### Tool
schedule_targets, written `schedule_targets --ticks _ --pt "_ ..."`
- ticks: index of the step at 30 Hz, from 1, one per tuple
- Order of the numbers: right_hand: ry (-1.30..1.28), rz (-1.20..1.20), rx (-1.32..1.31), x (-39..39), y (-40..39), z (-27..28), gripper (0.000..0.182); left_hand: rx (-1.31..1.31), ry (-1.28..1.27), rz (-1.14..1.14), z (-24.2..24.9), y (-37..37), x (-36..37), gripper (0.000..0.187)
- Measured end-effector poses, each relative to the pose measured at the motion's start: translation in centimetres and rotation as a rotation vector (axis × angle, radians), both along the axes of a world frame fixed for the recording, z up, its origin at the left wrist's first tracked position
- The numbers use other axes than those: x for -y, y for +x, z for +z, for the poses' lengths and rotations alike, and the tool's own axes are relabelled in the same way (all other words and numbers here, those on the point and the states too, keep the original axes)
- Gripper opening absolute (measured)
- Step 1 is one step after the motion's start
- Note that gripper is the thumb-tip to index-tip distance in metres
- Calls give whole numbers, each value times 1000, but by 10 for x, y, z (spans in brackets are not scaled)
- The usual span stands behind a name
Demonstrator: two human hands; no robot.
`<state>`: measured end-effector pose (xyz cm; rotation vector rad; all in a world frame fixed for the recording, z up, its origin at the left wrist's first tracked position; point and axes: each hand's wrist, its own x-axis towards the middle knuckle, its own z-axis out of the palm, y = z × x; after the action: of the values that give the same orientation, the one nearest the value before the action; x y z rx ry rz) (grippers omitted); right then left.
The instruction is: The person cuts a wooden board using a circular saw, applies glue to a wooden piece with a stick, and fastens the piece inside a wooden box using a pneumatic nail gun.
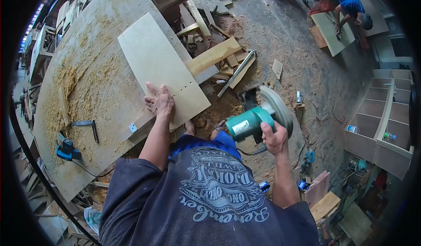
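Observation:
A pale wooden board [151, 48] with a few small dark holes near its lower right end lies on the big sawdust-covered work surface [103, 127]. My left hand [160, 101] rests on the board's near end, fingers spread, holding nothing. To the right of the board, my right hand [274, 137] is wrapped round the handle of a green circular saw [247, 124]. The saw is held up over the floor, apart from the board, with its round guard to the right. Its blade edge cannot be made out.
A black square [94, 129] and a blue power tool [66, 149] lie at the left. Offcuts [215, 55] are heaped beyond the board. At the upper right, a person in blue [348, 2] bends over a panel [332, 35]. A wooden cabinet frame [372, 118] stands right.

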<state>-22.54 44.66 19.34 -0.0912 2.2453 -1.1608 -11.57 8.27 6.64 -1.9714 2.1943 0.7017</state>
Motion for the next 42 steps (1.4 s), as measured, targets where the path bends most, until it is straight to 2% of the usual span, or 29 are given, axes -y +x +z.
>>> schedule_targets --ticks 2,4,7,12,17,22,25,27,28,30,34,36,37,39,42 --pt "-46 48 55 32 -11 21 49 -15 -1 21 2 -2 -1 77" --pt "-103 93 -26 62 -18 32 51 -31 2 48 5 -3 -2 76" --pt "-151 150 -37 101 -25 37 52 -25 -19 30 7 0 -3 75" --pt "-92 279 -35 152 -29 24 55 -7 -37 -9 3 2 1 75" --pt "-67 312 7 175 -25 20 61 1 -51 -28 -11 6 5 75" --pt "-43 315 42 184 -27 19 59 15 -73 25 -15 3 9 75" --pt "-14 290 47 184 -26 15 55 -49 -15 99 -4 9 16 82" --pt "-43 272 49 187 -24 13 52 -368 -64 137 -2 17 25 90" --pt "-61 261 51 189 -23 17 50 -362 -84 157 10 17 32 90" --pt "-86 270 36 190 -21 16 51 -118 133 170 31 13 45 91" --pt "-71 271 -7 184 -25 7 53 -6 172 25 20 10 68 96" --pt "20 309 3 181 -27 8 58 222 236 -185 15 4 76 83" --pt "10 308 0 181 -27 7 59 215 228 -211 12 1 80 83" --pt "26 320 4 183 -28 15 63 365 261 -362 6 0 87 82" --pt "12 336 -31 182 -29 20 66 397 182 -391 8 -1 84 78"
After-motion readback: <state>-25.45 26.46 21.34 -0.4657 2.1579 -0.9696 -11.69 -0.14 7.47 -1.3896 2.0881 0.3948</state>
